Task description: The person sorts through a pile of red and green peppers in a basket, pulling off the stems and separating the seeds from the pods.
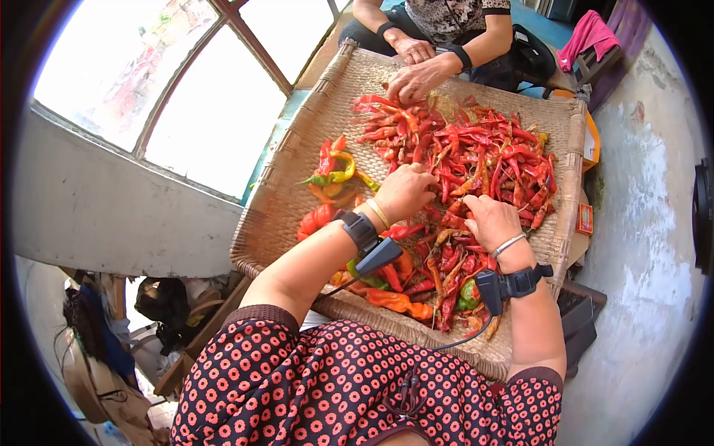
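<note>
A broad heap of red chili peppers [513, 160] covers much of a woven tray [327, 111] in front of me. My left hand [405, 193] is at the heap's near-left side, its fingers curled in among the peppers. My right hand [494, 221] is a little to the right, thumb and fingertips drawn together over the heap. Whatever either hand grips is too small or hidden to make out. On the tray's left lie larger yellow-green peppers [342, 169] and an orange-red pepper [318, 220]; a green pepper [468, 294] sits by my right wrist.
Across the tray a person sits with both hands [416, 78] at its far side, one touching the heap's edge. A barred window [186, 82] is on the left, a worn wall [639, 223] on the right. A small red box [585, 219] stands beside the tray's right rim.
</note>
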A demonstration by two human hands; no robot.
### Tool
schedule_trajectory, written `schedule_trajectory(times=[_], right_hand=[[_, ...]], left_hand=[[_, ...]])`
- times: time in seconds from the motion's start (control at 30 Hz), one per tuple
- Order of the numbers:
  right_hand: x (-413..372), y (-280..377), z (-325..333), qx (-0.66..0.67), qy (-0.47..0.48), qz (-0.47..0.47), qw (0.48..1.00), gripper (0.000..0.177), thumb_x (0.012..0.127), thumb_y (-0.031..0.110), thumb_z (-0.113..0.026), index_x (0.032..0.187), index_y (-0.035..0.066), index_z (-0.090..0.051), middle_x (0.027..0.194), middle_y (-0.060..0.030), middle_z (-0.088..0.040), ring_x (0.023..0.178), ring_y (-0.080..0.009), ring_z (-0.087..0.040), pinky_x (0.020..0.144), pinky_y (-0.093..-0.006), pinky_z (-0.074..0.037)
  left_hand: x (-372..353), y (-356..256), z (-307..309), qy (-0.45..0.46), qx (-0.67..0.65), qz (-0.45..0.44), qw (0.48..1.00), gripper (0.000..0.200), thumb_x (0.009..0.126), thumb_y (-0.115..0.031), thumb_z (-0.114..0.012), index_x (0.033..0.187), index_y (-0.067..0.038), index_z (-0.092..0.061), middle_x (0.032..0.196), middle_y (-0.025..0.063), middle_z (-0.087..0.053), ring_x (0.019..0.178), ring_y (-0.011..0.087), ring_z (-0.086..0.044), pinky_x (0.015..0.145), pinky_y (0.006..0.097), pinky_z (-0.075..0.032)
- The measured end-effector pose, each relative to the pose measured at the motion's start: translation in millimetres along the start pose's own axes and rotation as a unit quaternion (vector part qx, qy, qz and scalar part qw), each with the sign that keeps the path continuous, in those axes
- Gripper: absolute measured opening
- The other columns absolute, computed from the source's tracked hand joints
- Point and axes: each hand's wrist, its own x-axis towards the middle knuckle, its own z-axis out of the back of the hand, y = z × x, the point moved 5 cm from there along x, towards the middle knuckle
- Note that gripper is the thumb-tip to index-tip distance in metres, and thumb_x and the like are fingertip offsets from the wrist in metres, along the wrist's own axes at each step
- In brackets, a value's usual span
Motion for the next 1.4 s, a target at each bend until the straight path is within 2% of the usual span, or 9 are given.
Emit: schedule_trajectory(times=[0.17,0.4,0.77,0.87,1.07,1.13,1.27,1.3,1.4], right_hand=[[0.7,-4.6,-5.7,-0.013,-0.03,0.01,0.999,0.022,0.073,0.019,-0.067,0.084,0.008,-0.052,0.071,-0.0108,-0.059,0.067,-0.0306,-0.062,0.058,-0.0416,-0.049],[2.0,-1.7,-8.1,-0.02,-0.019,0.012,1.0,0.021,0.074,0.021,-0.066,0.083,0.008,-0.052,0.073,-0.0111,-0.06,0.068,-0.0303,-0.062,0.058,-0.0413,-0.05],[3.4,-5.8,1.4,0.112,-0.076,0.011,0.991,0.015,0.078,0.021,-0.062,0.089,0.01,-0.062,0.079,-0.0092,-0.062,0.074,-0.0298,-0.062,0.064,-0.0408,-0.049],[4.5,-12.7,5.9,0.114,-0.101,-0.005,0.988,0.015,0.078,0.022,-0.062,0.088,0.01,-0.061,0.08,-0.0098,-0.063,0.074,-0.0298,-0.062,0.064,-0.0407,-0.049],[4.0,-12.9,2.7,0.09,-0.083,-0.004,0.992,0.015,0.078,0.021,-0.063,0.086,0.01,-0.061,0.079,-0.009,-0.063,0.074,-0.0293,-0.062,0.064,-0.04,-0.05],[4.1,-11.2,0.8,0.082,-0.076,-0.004,0.994,0.015,0.078,0.021,-0.064,0.086,0.01,-0.061,0.078,-0.0088,-0.063,0.074,-0.0291,-0.062,0.063,-0.04,-0.05],[3.3,-10.2,-1.5,0.069,-0.071,0.001,0.995,0.015,0.077,0.021,-0.065,0.084,0.009,-0.059,0.076,-0.0093,-0.061,0.071,-0.0295,-0.061,0.062,-0.0406,-0.049],[3.9,-8.6,-1.6,0.061,-0.066,0.002,0.996,0.016,0.076,0.021,-0.065,0.083,0.009,-0.058,0.075,-0.0095,-0.06,0.071,-0.0297,-0.061,0.061,-0.0407,-0.049],[2.6,-1.2,-4.5,0.006,-0.004,-0.006,1.0,0.018,0.076,0.022,-0.065,0.089,0.01,-0.06,0.077,-0.0092,-0.06,0.073,-0.0291,-0.061,0.063,-0.0401,-0.049]], left_hand=[[-1.2,-39.5,-3.0,0.02,-0.082,-0.038,0.996,0.028,0.072,-0.027,-0.067,0.092,-0.007,-0.064,0.089,0.0109,-0.056,0.086,0.0285,-0.056,0.074,0.0379,-0.047],[-4.1,-53.2,-14.3,0.067,0.015,-0.011,0.998,0.027,0.073,-0.029,-0.066,0.088,-0.007,-0.062,0.086,0.0089,-0.055,0.082,0.029,-0.058,0.069,0.0384,-0.049],[1.0,-39.4,-3.8,0.041,-0.117,0.043,0.991,0.022,0.072,-0.026,-0.063,0.082,-0.007,-0.067,0.077,0.0091,-0.062,0.077,0.0281,-0.06,0.068,0.0369,-0.049],[9.8,-12.7,9.9,0.1,-0.294,0.154,0.938,0.015,0.075,-0.017,-0.065,0.075,-0.003,-0.068,0.071,0.006,-0.066,0.064,0.0117,-0.062,0.06,0.0259,-0.049],[24.9,68.5,85.8,-0.058,-0.404,0.295,0.864,0.031,0.085,-0.024,-0.061,0.102,0.001,-0.061,0.079,0.0008,-0.063,0.061,0.0062,-0.054,0.055,0.0198,-0.045],[17.3,88.3,93.8,-0.2,-0.441,0.322,0.813,0.041,0.087,-0.029,-0.059,0.115,0.001,-0.054,0.091,0.0031,-0.062,0.063,0.0056,-0.052,0.053,0.0195,-0.043],[0.9,73.4,80.1,-0.112,-0.395,0.308,0.858,0.054,0.086,-0.032,-0.061,0.12,0.007,-0.048,0.099,0.0101,-0.062,0.073,0.0119,-0.058,0.063,0.0249,-0.048],[-2.8,50.9,76.5,-0.037,-0.384,0.273,0.881,0.041,0.086,-0.031,-0.06,0.113,0.0,-0.057,0.092,0.0028,-0.062,0.074,0.008,-0.056,0.058,0.023,-0.045],[-12.7,11.3,38.6,0.08,-0.186,0.114,0.973,0.033,0.08,-0.028,-0.065,0.101,-0.003,-0.063,0.088,0.0096,-0.065,0.078,0.0193,-0.061,0.07,0.0308,-0.049]])
